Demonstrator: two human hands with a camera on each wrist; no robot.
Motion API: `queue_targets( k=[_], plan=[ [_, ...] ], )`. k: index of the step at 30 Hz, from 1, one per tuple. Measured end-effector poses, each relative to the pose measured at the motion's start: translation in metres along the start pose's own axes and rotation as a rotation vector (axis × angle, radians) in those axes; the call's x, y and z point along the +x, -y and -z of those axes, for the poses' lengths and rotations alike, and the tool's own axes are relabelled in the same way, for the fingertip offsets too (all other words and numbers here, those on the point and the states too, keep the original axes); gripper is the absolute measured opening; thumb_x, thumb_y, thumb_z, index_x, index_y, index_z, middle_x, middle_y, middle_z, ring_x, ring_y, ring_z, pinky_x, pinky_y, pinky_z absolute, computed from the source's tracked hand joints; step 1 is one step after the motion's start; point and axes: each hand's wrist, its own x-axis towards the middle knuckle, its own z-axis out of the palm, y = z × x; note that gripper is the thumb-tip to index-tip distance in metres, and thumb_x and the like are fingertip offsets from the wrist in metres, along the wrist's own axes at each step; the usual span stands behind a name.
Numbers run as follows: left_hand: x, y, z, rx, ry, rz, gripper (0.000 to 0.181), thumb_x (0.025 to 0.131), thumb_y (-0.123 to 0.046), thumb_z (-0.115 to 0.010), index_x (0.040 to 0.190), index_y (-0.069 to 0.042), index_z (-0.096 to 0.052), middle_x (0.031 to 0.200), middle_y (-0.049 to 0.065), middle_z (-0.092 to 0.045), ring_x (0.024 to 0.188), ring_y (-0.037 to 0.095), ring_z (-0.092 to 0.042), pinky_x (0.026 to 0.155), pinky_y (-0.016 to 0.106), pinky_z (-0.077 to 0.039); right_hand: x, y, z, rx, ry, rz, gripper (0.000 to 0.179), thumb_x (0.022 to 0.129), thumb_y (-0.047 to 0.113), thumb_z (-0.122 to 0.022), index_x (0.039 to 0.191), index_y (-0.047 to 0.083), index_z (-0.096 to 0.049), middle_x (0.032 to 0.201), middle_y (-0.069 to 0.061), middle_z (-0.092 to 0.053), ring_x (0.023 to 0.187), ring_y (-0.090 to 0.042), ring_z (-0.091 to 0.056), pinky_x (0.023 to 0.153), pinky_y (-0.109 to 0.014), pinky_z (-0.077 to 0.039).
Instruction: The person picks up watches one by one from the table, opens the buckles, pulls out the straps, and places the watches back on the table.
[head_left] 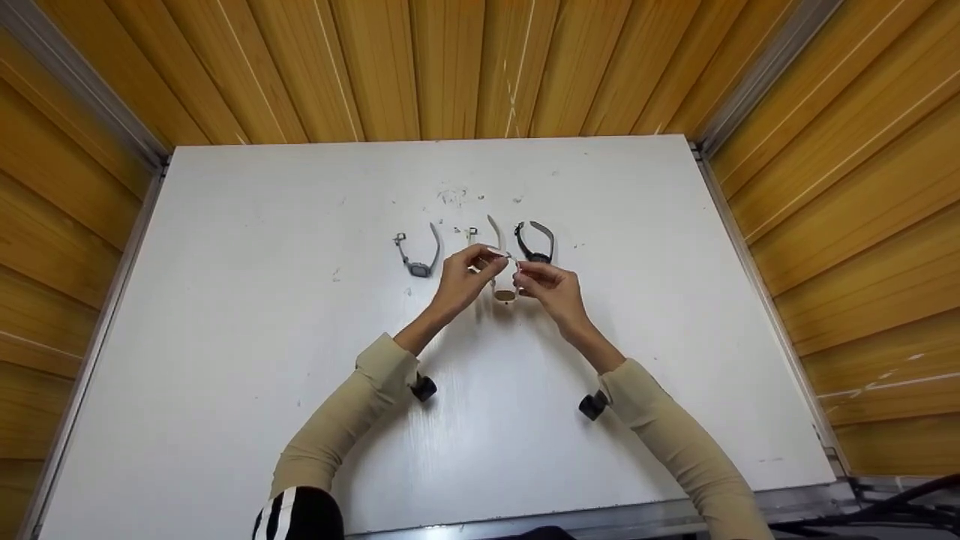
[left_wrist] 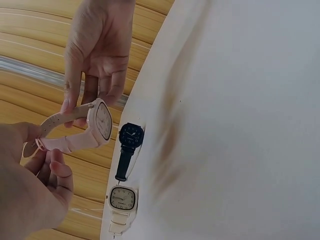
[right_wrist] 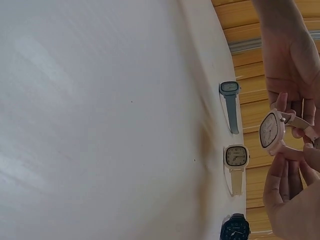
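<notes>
A pale pink wristwatch (head_left: 505, 295) with a squarish case is held up over the table between both hands, its strap bent into a loop. My left hand (head_left: 463, 283) pinches the strap's end, where the buckle (left_wrist: 40, 144) sits around the overlapping band. On the other side, fingers of my right hand (head_left: 555, 294) pinch the strap too. The watch's dial (right_wrist: 269, 130) faces back toward me. Beyond the hands lie a grey-blue watch (head_left: 419, 269), a cream watch (left_wrist: 122, 198) and a black watch (left_wrist: 131, 135), straps unfastened.
The white tabletop (head_left: 495, 442) carries dark scuffs near its far side. Yellow wood-look panels (head_left: 450, 67) enclose the back and sides, joined by metal corner rails. Black cables (head_left: 892, 506) run at the lower right. A small black device (head_left: 424, 388) is worn at each wrist.
</notes>
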Motion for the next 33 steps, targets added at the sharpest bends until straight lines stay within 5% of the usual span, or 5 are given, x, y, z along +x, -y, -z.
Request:
queue_targets(
  k=[7, 14, 21, 30, 33],
  plan=[
    [0.000, 0.001, -0.002, -0.001, 0.000, -0.016, 0.018, 0.094, -0.013, -0.073, 0.105, 0.002, -0.074, 0.095, 0.017, -0.074, 0.072, 0.002, -0.059, 0.068, 0.015, -0.050, 0.000, 0.000, 0.000, -0.013, -0.002, 0.006, 0.031, 0.096, 0.001, -0.068, 0.123, -0.014, -0.065, 0.086, 0.000, -0.074, 0.079, -0.011, -0.071, 0.074, -0.025, -0.063],
    [-0.001, 0.003, 0.000, -0.063, -0.057, 0.052, 0.018, 0.096, -0.015, -0.071, 0.105, 0.000, -0.073, 0.086, 0.011, -0.071, 0.072, 0.002, -0.058, 0.061, 0.015, -0.046, 0.001, -0.003, 0.004, 0.009, -0.039, 0.010, 0.027, 0.098, 0.002, -0.066, 0.120, -0.014, -0.066, 0.084, 0.002, -0.073, 0.078, -0.008, -0.070, 0.072, -0.025, -0.063],
    [-0.001, 0.004, 0.000, -0.042, -0.074, 0.089, 0.018, 0.098, -0.016, -0.068, 0.109, -0.001, -0.071, 0.099, 0.017, -0.075, 0.087, 0.013, -0.068, 0.069, 0.016, -0.053, 0.001, -0.004, 0.006, 0.017, -0.086, -0.008, 0.030, 0.098, 0.003, -0.066, 0.122, -0.016, -0.064, 0.084, 0.001, -0.073, 0.078, -0.010, -0.071, 0.071, -0.025, -0.063],
    [-0.003, 0.005, -0.007, -0.187, -0.073, 0.176, 0.029, 0.104, -0.017, -0.059, 0.121, 0.006, -0.061, 0.096, 0.029, -0.074, 0.080, 0.036, -0.077, 0.072, 0.049, -0.064, 0.002, -0.002, 0.008, 0.058, -0.175, -0.028, 0.034, 0.098, 0.003, -0.065, 0.124, -0.019, -0.061, 0.084, 0.000, -0.074, 0.077, -0.009, -0.072, 0.069, -0.026, -0.063],
    [-0.003, 0.004, -0.012, -0.221, -0.081, 0.198, 0.026, 0.104, -0.016, -0.059, 0.120, 0.005, -0.061, 0.096, 0.031, -0.073, 0.075, 0.035, -0.077, 0.071, 0.047, -0.064, 0.003, -0.001, 0.011, 0.053, -0.217, -0.049, 0.035, 0.098, 0.004, -0.065, 0.125, -0.018, -0.060, 0.084, 0.001, -0.075, 0.075, -0.009, -0.072, 0.067, -0.026, -0.063]
  ],
)
